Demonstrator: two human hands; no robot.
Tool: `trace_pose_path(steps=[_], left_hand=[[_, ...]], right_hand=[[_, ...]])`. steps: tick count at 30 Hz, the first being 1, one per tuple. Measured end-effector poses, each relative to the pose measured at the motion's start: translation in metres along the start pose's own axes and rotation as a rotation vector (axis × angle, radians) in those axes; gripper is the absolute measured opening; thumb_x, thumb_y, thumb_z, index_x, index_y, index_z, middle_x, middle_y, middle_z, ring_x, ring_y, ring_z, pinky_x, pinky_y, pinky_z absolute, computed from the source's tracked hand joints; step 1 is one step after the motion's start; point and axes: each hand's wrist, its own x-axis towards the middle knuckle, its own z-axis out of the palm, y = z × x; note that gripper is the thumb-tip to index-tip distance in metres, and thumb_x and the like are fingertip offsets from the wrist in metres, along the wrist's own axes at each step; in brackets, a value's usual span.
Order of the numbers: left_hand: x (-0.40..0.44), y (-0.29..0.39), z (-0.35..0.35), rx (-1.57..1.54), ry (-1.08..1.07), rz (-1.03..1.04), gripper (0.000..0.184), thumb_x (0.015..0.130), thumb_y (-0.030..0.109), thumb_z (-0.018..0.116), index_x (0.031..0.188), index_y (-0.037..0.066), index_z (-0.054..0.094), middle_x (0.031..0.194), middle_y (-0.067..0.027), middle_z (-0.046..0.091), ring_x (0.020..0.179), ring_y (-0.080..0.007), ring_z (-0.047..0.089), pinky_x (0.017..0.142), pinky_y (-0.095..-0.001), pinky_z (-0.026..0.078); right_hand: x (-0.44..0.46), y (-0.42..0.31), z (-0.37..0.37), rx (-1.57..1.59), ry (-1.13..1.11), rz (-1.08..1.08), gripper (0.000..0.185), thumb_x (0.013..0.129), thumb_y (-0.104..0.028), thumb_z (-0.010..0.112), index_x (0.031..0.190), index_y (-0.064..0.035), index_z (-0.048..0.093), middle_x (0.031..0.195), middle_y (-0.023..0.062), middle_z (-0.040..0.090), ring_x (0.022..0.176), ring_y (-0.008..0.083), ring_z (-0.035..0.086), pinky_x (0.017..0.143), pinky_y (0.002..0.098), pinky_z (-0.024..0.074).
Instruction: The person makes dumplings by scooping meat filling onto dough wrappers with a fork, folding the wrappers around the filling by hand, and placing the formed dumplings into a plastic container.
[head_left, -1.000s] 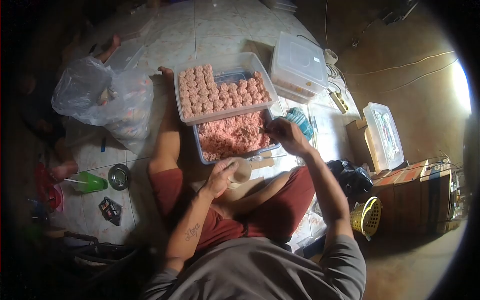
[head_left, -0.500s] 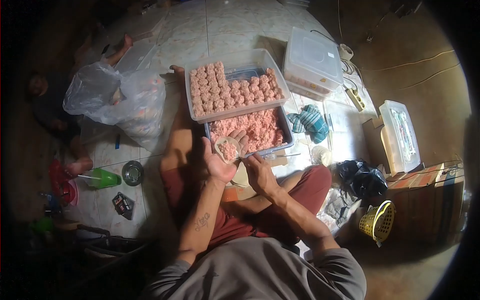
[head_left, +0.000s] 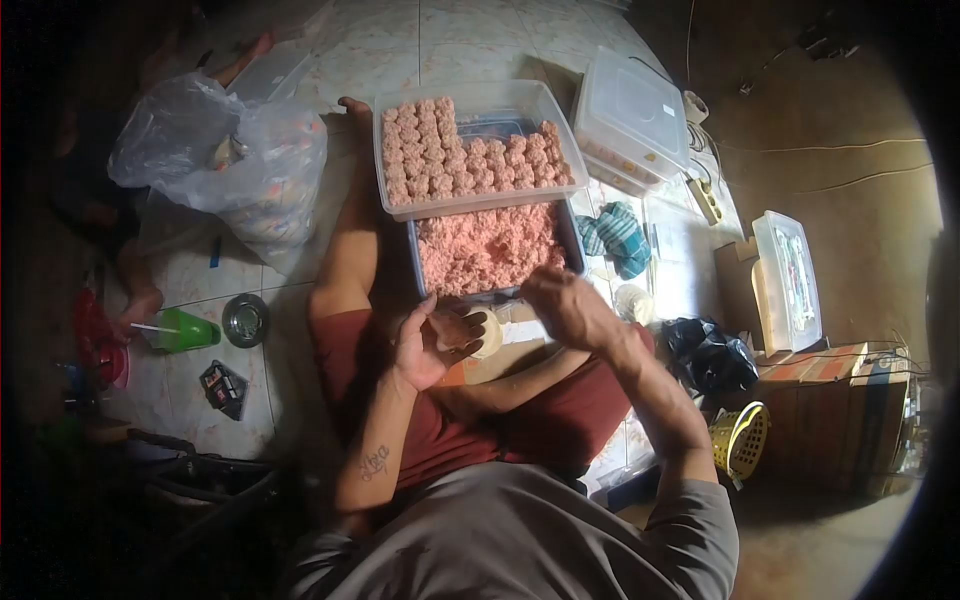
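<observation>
My left hand (head_left: pixel 430 345) is palm up over my lap, thumb and fingers apart, and I see nothing in it. Right beside its fingertips is a pale stack of round wrappers (head_left: pixel 489 338) on a cardboard piece (head_left: pixel 510 360). My right hand (head_left: pixel 568 308) is raised at the right front corner of a blue tub (head_left: pixel 414 262) of pink minced meat (head_left: pixel 480 250). Its fingers are curled together, back of the hand toward me, and what they hold, if anything, is hidden. Rows of shaped meat dumplings (head_left: pixel 430 160) fill much of a clear plastic box (head_left: pixel 480 204) resting across the tub's far part.
Lidded clear boxes (head_left: pixel 635 110) stand at the far right, near a teal checked cloth (head_left: pixel 622 238). On the right are a black plastic bag (head_left: pixel 710 355) and a yellow basket (head_left: pixel 742 440). A full plastic bag (head_left: pixel 270 180), green cup (head_left: pixel 188 330) and another person's hand (head_left: pixel 140 312) are at left.
The wrapper with meat filling is no longer on my left palm, which has come down toward my lap. My right hand has moved up and right, away from the left.
</observation>
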Motion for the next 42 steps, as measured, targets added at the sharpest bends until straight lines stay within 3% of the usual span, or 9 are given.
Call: trace_pose_path(steps=[2, 7, 11, 17, 20, 25, 31, 35, 42], left_hand=[[0.020, -0.008, -0.053, -0.137, -0.308, -0.100, 0.056, 0.101, 0.050, 0.052, 0.122, 0.000, 0.063, 0.122, -0.0197, 0.067, 0.115, -0.0292, 0.065, 0.100, -0.0468, 0.053], [0.005, -0.028, -0.024, 0.108, 0.164, 0.009, 0.042, 0.100, 0.045, 0.057, 0.112, 0.006, 0.066, 0.112, -0.0153, 0.072, 0.096, -0.0250, 0.070, 0.091, -0.0434, 0.056], [0.002, -0.020, -0.037, 0.231, 0.029, -0.139, 0.040, 0.100, 0.042, 0.057, 0.116, 0.006, 0.065, 0.116, -0.0150, 0.070, 0.106, -0.0274, 0.069, 0.095, -0.0465, 0.055], [0.022, 0.008, -0.014, 0.077, -0.126, -0.084, 0.090, 0.098, 0.073, 0.035, 0.136, -0.006, 0.054, 0.130, -0.0242, 0.064, 0.117, -0.0361, 0.065, 0.104, -0.0530, 0.049], [0.015, 0.023, 0.040, 0.038, -0.215, -0.203, 0.099, 0.092, 0.080, 0.036, 0.131, -0.008, 0.057, 0.122, -0.0256, 0.067, 0.116, -0.0390, 0.065, 0.102, -0.0512, 0.051], [0.030, 0.025, 0.009, 0.145, -0.392, -0.379, 0.108, 0.089, 0.085, 0.030, 0.131, -0.011, 0.056, 0.119, -0.0291, 0.067, 0.112, -0.0413, 0.067, 0.097, -0.0547, 0.053], [0.029, 0.023, 0.012, 0.097, -0.185, -0.074, 0.104, 0.092, 0.083, 0.028, 0.132, -0.010, 0.055, 0.124, -0.0280, 0.065, 0.117, -0.0417, 0.064, 0.100, -0.0562, 0.052], [0.028, 0.014, 0.013, -0.076, -0.040, 0.120, 0.096, 0.094, 0.077, 0.035, 0.136, -0.008, 0.051, 0.132, -0.0272, 0.060, 0.123, -0.0423, 0.059, 0.107, -0.0528, 0.047], [0.035, 0.002, 0.011, -0.048, 0.041, 0.213, 0.084, 0.096, 0.071, 0.042, 0.137, -0.002, 0.052, 0.132, -0.0219, 0.062, 0.119, -0.0345, 0.062, 0.106, -0.0503, 0.047]], right_hand=[[0.011, 0.011, -0.008, -0.168, 0.037, 0.111, 0.023, 0.084, -0.003, 0.054, 0.102, -0.0047, 0.068, 0.096, 0.0146, 0.066, 0.093, 0.0322, 0.065, 0.084, 0.0431, 0.0511], [0.025, 0.051, 0.040, -0.506, -0.171, -0.031, 0.010, 0.090, -0.008, 0.055, 0.094, -0.0070, 0.064, 0.094, 0.0094, 0.064, 0.092, 0.0270, 0.062, 0.083, 0.0432, 0.0413], [0.037, 0.029, 0.013, -0.024, -0.085, 0.107, 0.015, 0.092, -0.008, 0.055, 0.098, -0.0059, 0.069, 0.096, 0.0105, 0.068, 0.091, 0.0291, 0.065, 0.083, 0.0415, 0.0427], [0.045, 0.003, -0.021, 0.323, -0.006, 0.256, 0.011, 0.093, -0.003, 0.059, 0.098, 0.0004, 0.069, 0.093, 0.0168, 0.069, 0.090, 0.0347, 0.067, 0.076, 0.0406, 0.0537], [0.044, 0.006, -0.019, 0.408, -0.112, -0.020, 0.017, 0.093, -0.007, 0.058, 0.106, -0.0043, 0.069, 0.092, 0.0199, 0.070, 0.087, 0.0376, 0.069, 0.083, 0.0428, 0.0520], [0.036, 0.016, -0.003, -0.096, -0.118, -0.159, 0.027, 0.090, -0.011, 0.060, 0.114, -0.0131, 0.071, 0.114, 0.0155, 0.070, 0.119, 0.0316, 0.061, 0.103, 0.0436, 0.0459], [0.029, 0.002, 0.007, 0.153, -0.009, -0.005, 0.030, 0.086, -0.008, 0.059, 0.114, -0.0084, 0.071, 0.118, 0.0194, 0.068, 0.110, 0.0368, 0.065, 0.094, 0.0479, 0.0530], [0.004, -0.021, 0.035, -0.029, 0.078, 0.152, 0.031, 0.086, -0.008, 0.058, 0.116, -0.0066, 0.067, 0.090, 0.0140, 0.062, 0.082, 0.0350, 0.067, 0.069, 0.0442, 0.0557], [-0.012, -0.051, 0.041, 0.242, 0.167, 0.411, 0.024, 0.094, -0.012, 0.060, 0.114, 0.0001, 0.063, 0.101, 0.0243, 0.067, 0.085, 0.0384, 0.067, 0.075, 0.0444, 0.0544]])
